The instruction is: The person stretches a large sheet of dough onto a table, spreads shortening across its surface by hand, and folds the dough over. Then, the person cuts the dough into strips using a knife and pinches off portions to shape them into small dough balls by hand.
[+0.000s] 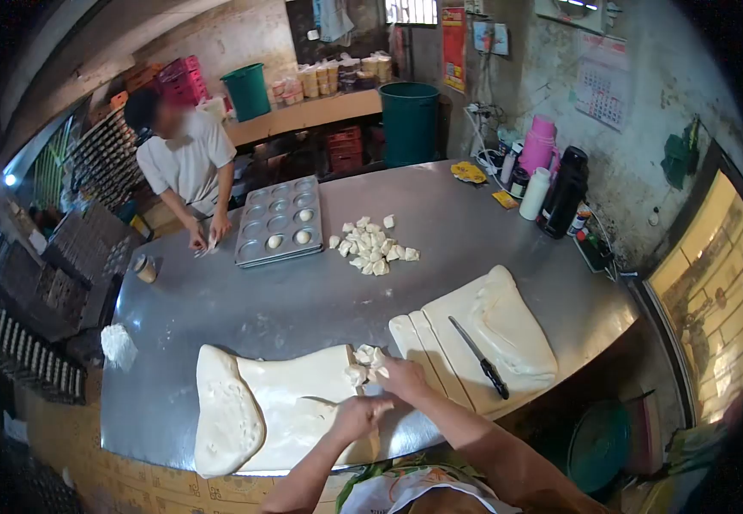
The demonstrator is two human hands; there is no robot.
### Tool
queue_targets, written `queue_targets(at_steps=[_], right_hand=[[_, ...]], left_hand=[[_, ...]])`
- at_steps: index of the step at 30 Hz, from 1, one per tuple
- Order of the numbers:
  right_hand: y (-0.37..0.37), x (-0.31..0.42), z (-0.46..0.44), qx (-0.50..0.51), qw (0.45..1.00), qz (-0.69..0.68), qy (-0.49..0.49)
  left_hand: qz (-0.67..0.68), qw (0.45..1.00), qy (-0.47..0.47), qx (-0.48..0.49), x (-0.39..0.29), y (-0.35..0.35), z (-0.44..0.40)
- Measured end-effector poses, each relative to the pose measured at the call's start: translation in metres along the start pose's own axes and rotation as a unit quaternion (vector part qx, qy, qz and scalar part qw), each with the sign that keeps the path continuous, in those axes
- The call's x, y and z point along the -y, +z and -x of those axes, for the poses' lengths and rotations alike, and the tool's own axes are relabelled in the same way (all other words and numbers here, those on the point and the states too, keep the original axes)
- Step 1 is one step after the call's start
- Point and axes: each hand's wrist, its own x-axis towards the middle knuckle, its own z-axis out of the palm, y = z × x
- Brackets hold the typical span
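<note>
A thick sheet of pale dough [290, 385], folded over at its left end, lies on the metal table before me. My right hand [401, 379] is closed on torn dough pieces [370, 364] at the sheet's right edge. Just nearer to me, my left hand [359, 418] is curled over the same edge; whatever its fingers hold is hidden. To the right rests a second dough slab [500, 330], with strips cut along its left side. A knife [478, 358] with a black handle lies across it. Farther back sits a heap of small dough lumps [373, 247].
Across the metal table [217, 304], a co-worker [187, 154] handles a small piece beside a stacked muffin tray [281, 218] holding several dough balls. A jar [144, 269] and white flour [118, 346] are at left. A pink thermos [539, 146] and black flask [565, 193] stand back right.
</note>
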Motion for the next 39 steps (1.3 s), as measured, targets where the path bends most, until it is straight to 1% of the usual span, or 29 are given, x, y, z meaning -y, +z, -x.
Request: queue_targets(at_steps=[3, 4, 5, 6, 7, 8, 9, 11, 13, 15, 16, 17, 18, 19, 20, 21, 22, 23, 24, 26, 28, 29, 31, 33, 34, 35, 36, 38, 39], right_hand=[[0.001, -0.015, 0.001, -0.013, 0.982, 0.189, -0.015], [0.001, -0.006, 0.005, -0.068, 0.989, 0.107, -0.072], [0.000, 0.010, 0.011, -0.125, 0.984, 0.023, -0.126], [-0.011, 0.029, 0.015, -0.133, 0.983, 0.027, -0.121], [-0.028, 0.046, 0.016, 0.024, 0.993, -0.047, -0.110], [-0.036, 0.055, 0.018, 0.186, 0.970, -0.124, -0.092], [-0.030, 0.055, 0.023, 0.186, 0.971, -0.127, -0.081], [-0.012, 0.053, 0.020, 0.058, 0.971, -0.187, -0.137], [0.000, 0.052, 0.012, -0.071, 0.947, -0.240, -0.203], [0.001, 0.047, 0.013, -0.023, 0.990, -0.116, -0.079], [-0.011, 0.049, 0.014, -0.016, 0.989, -0.116, -0.085], [-0.029, 0.049, 0.010, 0.023, 0.996, -0.071, -0.040], [-0.041, 0.047, 0.008, 0.057, 0.998, -0.027, 0.008], [-0.038, 0.037, 0.009, 0.057, 0.998, -0.027, 0.006], [-0.024, 0.024, 0.010, -0.004, 0.999, -0.022, -0.033], [-0.009, 0.011, 0.007, -0.065, 0.995, -0.015, -0.077], [0.003, -0.001, -0.002, -0.126, 0.984, -0.005, -0.125], [0.011, -0.005, -0.004, -0.184, 0.968, 0.000, -0.170], [0.005, 0.001, 0.000, -0.180, 0.968, -0.002, -0.176], [-0.018, 0.018, 0.007, -0.051, 0.969, -0.135, -0.201], [-0.029, 0.033, 0.023, 0.091, 0.936, -0.269, -0.207], [-0.024, 0.034, 0.028, 0.099, 0.934, -0.274, -0.208], [-0.020, 0.038, 0.024, -0.029, 0.955, -0.216, -0.204], [-0.017, 0.040, 0.022, -0.159, 0.957, -0.154, -0.189], [-0.024, 0.036, 0.019, -0.084, 0.985, -0.102, -0.114], [-0.031, 0.030, 0.017, -0.008, 0.998, -0.046, -0.037], [-0.025, 0.017, 0.008, -0.007, 0.998, -0.045, -0.039], [-0.004, -0.012, -0.017, 0.046, 0.997, 0.054, 0.022], [0.000, -0.010, -0.011, 0.049, 0.997, 0.051, 0.025]], left_hand=[[0.163, 0.985, 0.049, 0.018, -0.003, -0.019, 0.004], [0.165, 0.979, 0.077, -0.093, 0.009, -0.013, -0.002], [0.164, 0.960, 0.105, -0.200, 0.020, -0.008, -0.009], [0.167, 0.959, 0.114, -0.196, 0.016, -0.014, -0.015], [0.089, 0.946, 0.196, -0.241, 0.010, -0.023, -0.026], [0.013, 0.921, 0.268, -0.282, 0.005, -0.026, -0.031], [0.020, 0.923, 0.268, -0.274, 0.007, -0.023, -0.025], [0.111, 0.971, 0.122, -0.171, 0.024, -0.029, -0.015], [0.190, 0.979, -0.029, -0.073, 0.037, -0.034, -0.009], [0.075, 0.994, 0.057, -0.056, 0.027, -0.019, -0.002], [0.074, 0.994, 0.051, -0.063, 0.016, -0.019, 0.006], [-0.046, 0.998, 0.044, 0.001, 0.003, -0.022, 0.014], [-0.165, 0.983, 0.039, 0.067, -0.006, -0.025, 0.015], [-0.166, 0.983, 0.038, 0.066, -0.010, -0.024, 0.012], [-0.055, 0.998, 0.023, 0.028, -0.013, -0.023, 0.014], [0.056, 0.998, 0.007, -0.017, -0.016, -0.024, 0.014], [0.168, 0.983, -0.006, -0.069, -0.018, -0.025, 0.009], [0.276, 0.954, -0.020, -0.117, -0.021, -0.025, 0.010], [0.274, 0.953, -0.024, -0.123, -0.024, -0.023, 0.008], [0.257, 0.928, 0.083, -0.258, -0.029, -0.022, -0.016], [0.233, 0.881, 0.176, -0.373, -0.027, -0.015, -0.025], [0.230, 0.882, 0.168, -0.375, -0.020, -0.008, -0.018], [0.173, 0.948, 0.063, -0.260, 0.000, 0.000, -0.013], [0.118, 0.983, -0.047, -0.134, 0.018, 0.007, -0.007], [0.018, 0.995, -0.054, -0.080, 0.004, 0.003, -0.008], [-0.081, 0.995, -0.060, -0.023, -0.014, -0.003, -0.004], [-0.080, 0.995, -0.061, -0.026, -0.020, -0.009, 0.004], [-0.001, 0.992, 0.118, 0.044, -0.028, -0.017, 0.016], [0.000, 0.992, 0.116, 0.049, -0.023, -0.019, 0.019]])
